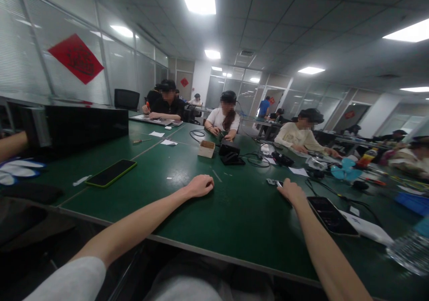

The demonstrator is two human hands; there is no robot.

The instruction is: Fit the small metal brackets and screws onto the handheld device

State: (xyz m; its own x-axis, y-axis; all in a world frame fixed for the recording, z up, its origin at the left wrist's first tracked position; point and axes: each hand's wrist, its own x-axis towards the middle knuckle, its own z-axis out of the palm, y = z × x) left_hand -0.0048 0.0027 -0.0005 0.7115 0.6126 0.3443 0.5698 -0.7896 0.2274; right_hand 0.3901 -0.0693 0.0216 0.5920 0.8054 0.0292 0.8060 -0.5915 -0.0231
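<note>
My left hand [201,185] rests on the green table [234,220] with its fingers curled in, and nothing shows in it. Farther right, my right hand [291,191] is closed over a small dark object with a shiny silver end [279,184]; its kind is unclear because the fingers cover most of it. Just left of that end lies a small metal piece [271,181]. A dark phone [330,214] lies to the right of my right wrist, beside a white flat object [367,227].
Left lies a phone with a yellow-green edge [112,173], near a large black box [87,124]. Ahead stand an open cardboard box [206,149] and a black device [230,151]. Right are a blue fan [346,170], cables and a clear bottle [410,249]. Several people sit around.
</note>
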